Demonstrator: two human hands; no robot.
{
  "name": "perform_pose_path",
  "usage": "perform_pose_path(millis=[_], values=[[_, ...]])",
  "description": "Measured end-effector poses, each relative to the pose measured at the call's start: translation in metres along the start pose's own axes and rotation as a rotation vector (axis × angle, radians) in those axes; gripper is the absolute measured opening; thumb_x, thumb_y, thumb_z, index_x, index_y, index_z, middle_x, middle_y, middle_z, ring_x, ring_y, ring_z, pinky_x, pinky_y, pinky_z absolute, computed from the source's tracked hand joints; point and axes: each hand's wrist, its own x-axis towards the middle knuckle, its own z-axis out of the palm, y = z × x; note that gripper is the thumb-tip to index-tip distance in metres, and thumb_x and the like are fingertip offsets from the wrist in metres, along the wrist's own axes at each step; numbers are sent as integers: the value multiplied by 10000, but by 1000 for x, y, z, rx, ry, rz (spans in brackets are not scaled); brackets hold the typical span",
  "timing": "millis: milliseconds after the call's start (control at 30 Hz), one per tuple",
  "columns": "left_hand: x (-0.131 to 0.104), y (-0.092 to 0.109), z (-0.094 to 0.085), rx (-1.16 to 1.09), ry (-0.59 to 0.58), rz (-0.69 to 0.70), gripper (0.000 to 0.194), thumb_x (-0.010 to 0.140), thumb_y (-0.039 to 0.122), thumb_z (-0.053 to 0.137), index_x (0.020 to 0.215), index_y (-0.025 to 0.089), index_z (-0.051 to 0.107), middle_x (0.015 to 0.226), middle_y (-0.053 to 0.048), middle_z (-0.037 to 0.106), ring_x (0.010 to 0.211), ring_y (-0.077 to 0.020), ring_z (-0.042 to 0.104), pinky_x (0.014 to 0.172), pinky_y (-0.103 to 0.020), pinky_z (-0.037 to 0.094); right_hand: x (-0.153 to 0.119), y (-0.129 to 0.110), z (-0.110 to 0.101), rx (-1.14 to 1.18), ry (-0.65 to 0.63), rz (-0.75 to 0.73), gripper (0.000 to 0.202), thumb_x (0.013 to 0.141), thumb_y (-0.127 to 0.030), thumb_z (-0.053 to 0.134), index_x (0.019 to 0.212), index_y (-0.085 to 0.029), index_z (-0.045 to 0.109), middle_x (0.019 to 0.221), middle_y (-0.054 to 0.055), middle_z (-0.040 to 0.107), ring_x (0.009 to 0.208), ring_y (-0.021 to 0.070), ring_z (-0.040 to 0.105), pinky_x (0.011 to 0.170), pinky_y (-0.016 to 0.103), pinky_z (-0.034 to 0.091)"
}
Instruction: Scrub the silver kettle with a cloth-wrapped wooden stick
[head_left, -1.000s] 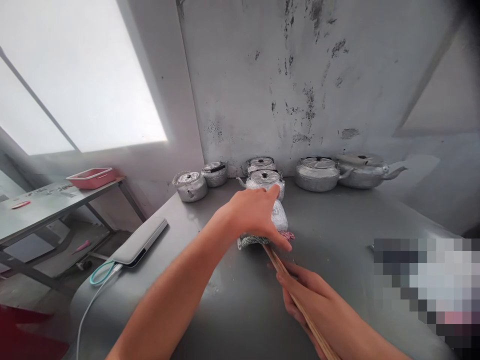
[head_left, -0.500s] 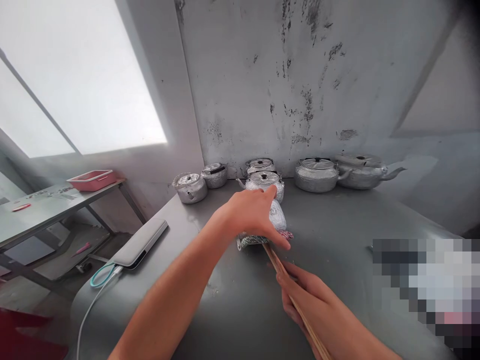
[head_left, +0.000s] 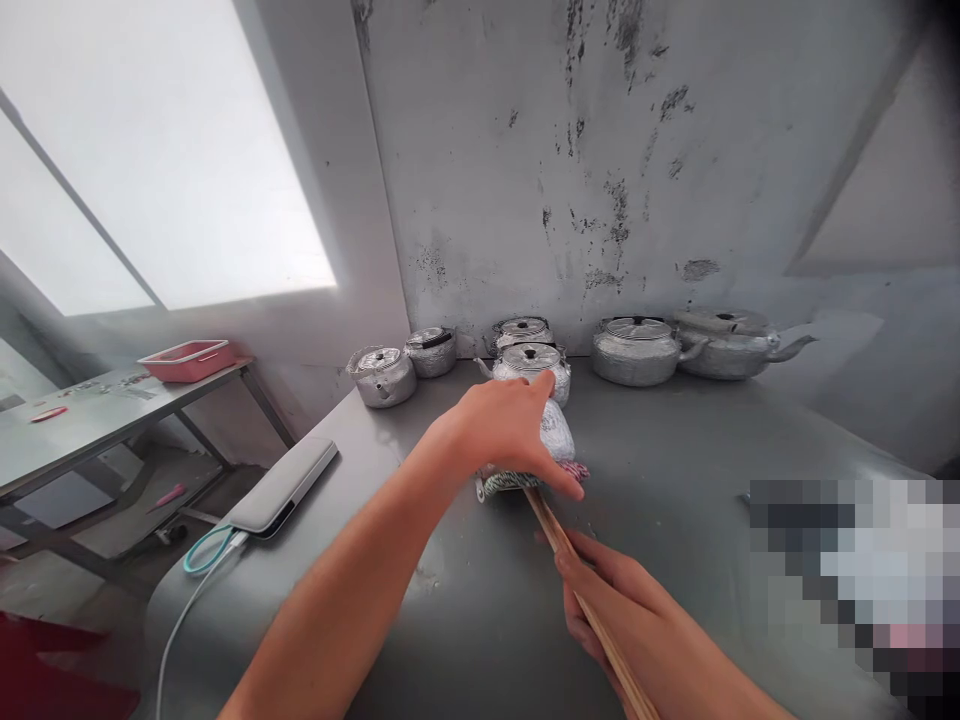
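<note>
My left hand (head_left: 510,425) reaches forward over a silver, dimpled metal object (head_left: 557,432), its thumb and forefinger spread around it. The other fingers and much of that object are hidden behind the hand. Along the object's near side runs a braided cord (head_left: 517,483) in green, white and red. Closed around a wooden stick (head_left: 541,515) is my right hand (head_left: 607,590), nearer to me. The stick's far end meets the cord just below my left palm. Right behind my left fingers stands a silver kettle (head_left: 531,362) with a black lid knob.
Several more metal kettles (head_left: 634,352) line the wall at the back of the grey table (head_left: 675,450). At left lies a grey case (head_left: 285,488) with a white cable (head_left: 187,610). A pink basket (head_left: 187,362) sits on a side table. The right edge is blurred out.
Both hands hold nearly the same pose, and the stick stays against the cord. The whole view has shifted very slightly to the right.
</note>
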Motion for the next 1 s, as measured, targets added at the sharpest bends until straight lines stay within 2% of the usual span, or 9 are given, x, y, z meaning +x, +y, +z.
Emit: perform_pose_path(millis=[233, 367, 500, 600, 667, 767, 900, 1000], values=[[0, -1, 2, -11, 16, 15, 904, 484, 803, 716, 1139, 240, 449, 985, -33, 688, 853, -272, 660, 564, -295, 425, 6, -2, -2, -29, -29, 78, 338, 986, -525, 353, 892, -228, 485, 622, -72, 403, 493, 89, 331, 366, 177, 365], [-1, 0, 1, -3, 2, 4, 893, 486, 797, 719, 1133, 240, 459, 980, -33, 684, 872, -284, 666, 588, -305, 441, 12, 0, -5, -97, -12, 44, 324, 1009, -458, 299, 866, -221, 466, 675, -56, 460, 469, 79, 399, 406, 198, 424], [-3, 0, -1, -14, -8, -1, 883, 492, 786, 724, 1143, 250, 461, 1021, -40, 680, 931, -302, 664, 640, -314, 456, 16, 7, -9, -166, 39, -20, 285, 1017, -365, 273, 879, -210, 468, 693, -48, 470, 496, 81, 479, 444, 190, 427], [-2, -3, -3, -19, -17, -9, 909, 483, 801, 718, 1158, 250, 459, 1026, -45, 677, 947, -312, 659, 649, -319, 458, 15, 9, -11, -248, 61, 9, 276, 1012, -372, 282, 871, -218, 462, 641, -67, 387, 465, 84, 400, 384, 184, 357], [-1, -6, -4, -28, -25, -23, 943, 473, 814, 713, 1181, 248, 453, 1000, -44, 677, 938, -313, 658, 642, -320, 457, 12, 9, -10, -246, 76, -37, 284, 1011, -406, 290, 880, -223, 463, 664, -68, 373, 451, 73, 354, 372, 183, 326], [0, -8, -4, -43, -32, -30, 962, 462, 828, 705, 1186, 247, 451, 993, -45, 675, 940, -312, 655, 640, -320, 455, 8, 7, -8, -186, 77, -107, 280, 1002, -458, 317, 930, -239, 475, 732, -54, 398, 486, 78, 362, 387, 188, 334], [-1, -7, -3, -35, -17, -12, 920, 471, 832, 695, 1137, 245, 457, 1019, -47, 672, 930, -297, 651, 620, -314, 446, 7, 8, -6, -178, 77, -57, 329, 994, -496, 309, 853, -240, 461, 717, -55, 378, 481, 86, 324, 377, 199, 311], [-1, -5, -2, -26, -14, -7, 909, 469, 817, 706, 1128, 245, 452, 1011, -45, 672, 920, -292, 649, 613, -310, 438, 8, 9, -8, -124, 78, -55, 360, 978, -557, 321, 852, -247, 454, 743, -48, 401, 517, 94, 347, 380, 189, 318]])
